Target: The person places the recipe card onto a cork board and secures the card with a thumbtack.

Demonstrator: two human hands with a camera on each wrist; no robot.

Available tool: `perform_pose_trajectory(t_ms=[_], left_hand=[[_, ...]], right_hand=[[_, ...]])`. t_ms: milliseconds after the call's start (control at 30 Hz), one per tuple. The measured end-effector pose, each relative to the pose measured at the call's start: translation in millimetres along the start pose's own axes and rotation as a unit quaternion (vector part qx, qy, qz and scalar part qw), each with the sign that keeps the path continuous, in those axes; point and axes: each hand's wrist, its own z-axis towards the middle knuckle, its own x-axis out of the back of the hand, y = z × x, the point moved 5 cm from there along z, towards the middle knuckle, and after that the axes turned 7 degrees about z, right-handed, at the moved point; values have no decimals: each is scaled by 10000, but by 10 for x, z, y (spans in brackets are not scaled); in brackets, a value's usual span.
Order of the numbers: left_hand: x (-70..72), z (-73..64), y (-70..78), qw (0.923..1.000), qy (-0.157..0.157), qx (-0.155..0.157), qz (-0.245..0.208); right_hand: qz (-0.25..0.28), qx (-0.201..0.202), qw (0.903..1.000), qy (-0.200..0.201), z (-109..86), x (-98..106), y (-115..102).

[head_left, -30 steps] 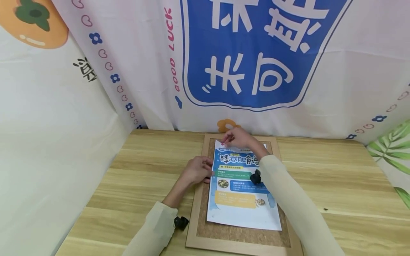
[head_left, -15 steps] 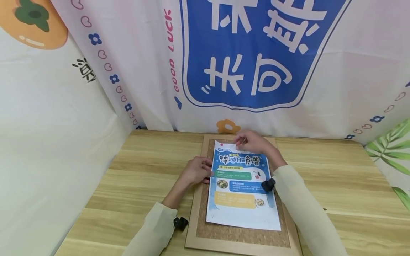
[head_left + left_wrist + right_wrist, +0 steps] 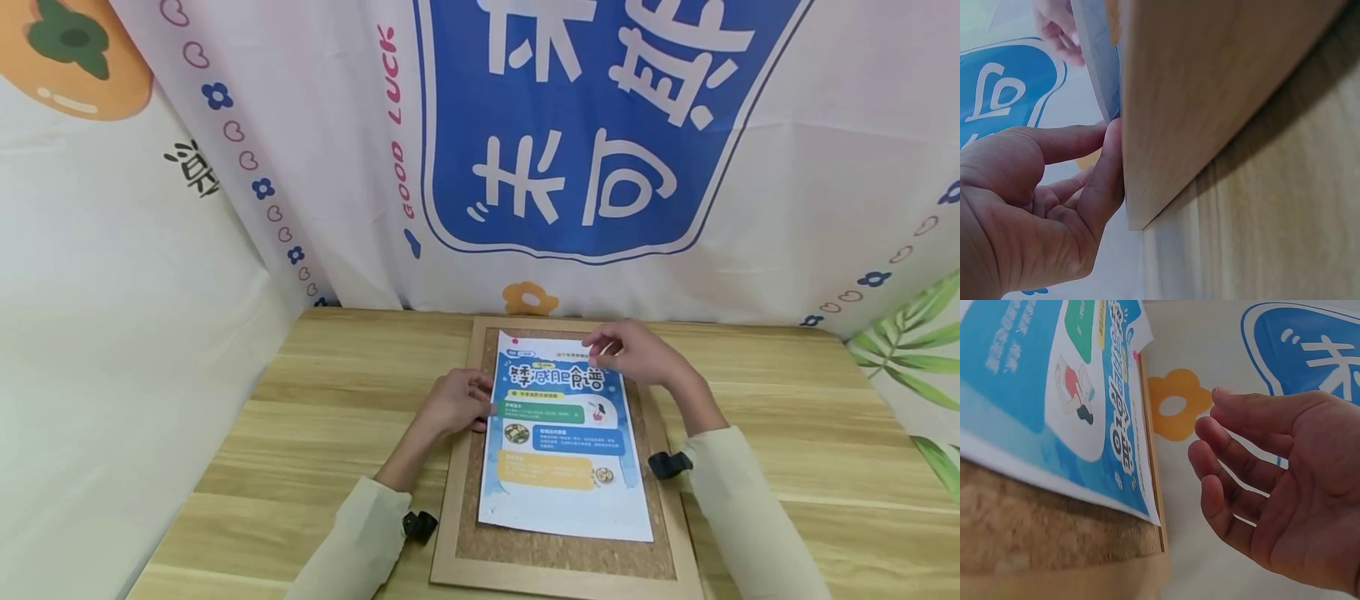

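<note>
A printed poster (image 3: 555,508) in blue and white lies on a framed cork board (image 3: 487,546). At its top left corner shows a small red pushpin (image 3: 515,340). My left hand (image 3: 455,402) is at the poster's left edge; in the left wrist view its thumb and index finger (image 3: 1110,150) pinch that edge beside the wooden frame. Over the poster's top right corner hovers my right hand (image 3: 637,354). Its fingers are loosely curled and hold nothing in the right wrist view, where the poster's near corner (image 3: 1147,515) stands slightly off the cork.
The board lies on a wood-grain table (image 3: 300,433). Behind it hangs a white printed cloth (image 3: 345,167) with a blue emblem, meeting the table's back edge. Black wrist cameras sit at both sleeves, the right camera (image 3: 670,464) close to the board's right side.
My right hand has moved from the pin at the poster's top left corner rightward along the top edge to its right corner. The left hand has stayed at the left edge.
</note>
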Motion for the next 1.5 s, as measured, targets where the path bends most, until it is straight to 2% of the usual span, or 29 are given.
perform_pose_trajectory(t_ms=[267,567,867,1500], left_hand=[[-13,8,-14,10000,15,49,23],[-10,7,-1,10000,30,48,-9],[-11,-10,10,10000,-6,16,-19],[8,-31,30,10000,-55,4,-26]], right_hand=[[-35,39,9998,206,-337,113,29],[-179,-3,9991,372,-577,235,109],[-249,-29,9992,297,-825,302,229],[-399,20,9989,228,-1219,355,450]])
